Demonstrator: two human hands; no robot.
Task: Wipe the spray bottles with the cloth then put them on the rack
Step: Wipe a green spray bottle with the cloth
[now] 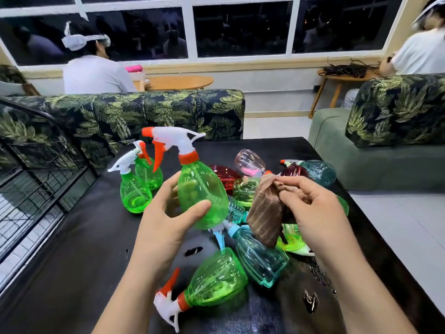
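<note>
Head camera, looking forward and down over a black table (72,237) strewn with plastic spray bottles.

The left hand (168,220) holds a green spray bottle (202,189) lifted clear of the table. The thumb lies across the front of the lower body and the fingers are curled round the back. The bottle stands nearly upright, long axis vertical. Its white and orange trigger head is at the top and the nozzle points left.

The right hand (317,208) pinches a bunched brown cloth (265,213), with the fingers curled into the fabric and a fold hanging below. The cloth sits just to the right of the held bottle at about the height of its belly. It is close but apart, with a narrow gap between them. Judging from this, the wipe calls for the right hand to bring the cloth leftward onto the bottle's right flank while the left hand steadies it.

Below and behind the hands lies a heap of bottles (260,256) on their sides in green, teal, red and pink. Two small green bottles (134,189) stand upright near the table's far left edge.

The black wire rack (36,179) stands to the left of the table, on the left hand's side. Its shelves are hard to make out at the warped edge of the view. Beyond are a leaf-patterned sofa (144,109) and seated people.
</note>
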